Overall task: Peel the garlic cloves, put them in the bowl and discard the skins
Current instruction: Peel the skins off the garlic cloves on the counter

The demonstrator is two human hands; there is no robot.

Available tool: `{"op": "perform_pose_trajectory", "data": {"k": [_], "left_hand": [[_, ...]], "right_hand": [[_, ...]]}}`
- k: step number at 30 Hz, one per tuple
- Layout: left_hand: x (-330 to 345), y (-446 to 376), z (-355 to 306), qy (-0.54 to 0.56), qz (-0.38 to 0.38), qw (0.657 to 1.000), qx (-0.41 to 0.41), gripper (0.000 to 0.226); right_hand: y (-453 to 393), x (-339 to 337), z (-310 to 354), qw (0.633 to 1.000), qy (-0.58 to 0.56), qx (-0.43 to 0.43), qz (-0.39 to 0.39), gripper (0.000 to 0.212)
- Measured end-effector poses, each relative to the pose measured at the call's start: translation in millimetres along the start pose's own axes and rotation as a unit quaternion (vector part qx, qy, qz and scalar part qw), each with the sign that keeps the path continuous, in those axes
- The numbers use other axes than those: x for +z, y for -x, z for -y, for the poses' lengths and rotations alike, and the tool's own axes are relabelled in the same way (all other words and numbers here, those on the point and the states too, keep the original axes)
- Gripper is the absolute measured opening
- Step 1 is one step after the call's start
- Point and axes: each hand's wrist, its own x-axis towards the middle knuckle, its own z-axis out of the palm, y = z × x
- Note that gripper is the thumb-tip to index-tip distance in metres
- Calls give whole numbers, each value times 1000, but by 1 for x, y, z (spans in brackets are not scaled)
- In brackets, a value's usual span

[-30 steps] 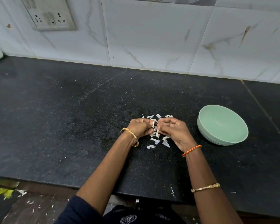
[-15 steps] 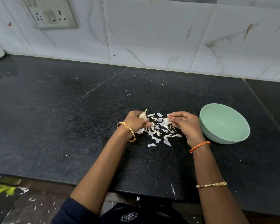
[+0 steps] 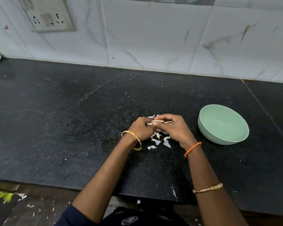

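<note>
The garlic (image 3: 157,122) sat pinched between both hands, just above the counter (image 3: 72,128) and over the far part of the skins (image 3: 158,141). Only a pale sliver of it showed between the fingertips; its long axis seemed to run left to right, with a thin papery strip trailing rightward across the right hand's fingers. Which end was the tip could not be told.

The left hand (image 3: 141,128) was curled closed, its fingertips gripping the garlic's left end. The right hand (image 3: 175,128) was curled too, thumb and fingers pinching the right side of the garlic, the two hands touching at the fingertips.

White skins lay scattered on the counter beneath and just near of the hands, between the wrists.

The green bowl (image 3: 223,124) stood to the right of the right hand, near it but apart, upright; no cloves showed inside it.

A tiled wall (image 3: 153,38) rose at the far edge of the counter, with a socket plate (image 3: 47,15) at far left.
</note>
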Motion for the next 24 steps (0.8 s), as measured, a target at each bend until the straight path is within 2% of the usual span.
{"op": "perform_pose_trajectory", "data": {"k": [3,5,8,10,13,18,24], "left_hand": [[5,1,-1,60,-6,998,20,12],[10,1,-1,121,-30,992,26,6],[21,1,1,222,-73,972,2,8],[26,1,1,265,-102,959,-9,8],[31,-5,5,212,-148,966,5,9],[33,-11,4,162,-171,972,12,17],[40,-9,11,165,-162,973,5,18]], "right_hand": [[0,2,-5,998,-25,-9,-57,4],[0,4,-9,994,-48,-8,-95,3],[-2,8,-13,986,-74,0,-151,6],[-1,9,-14,984,-72,-3,-160,8],[-1,12,-16,984,-90,-5,-152,11],[0,28,-16,972,75,-60,-215,12],[-2,35,-26,958,100,-35,-265,13]]}}
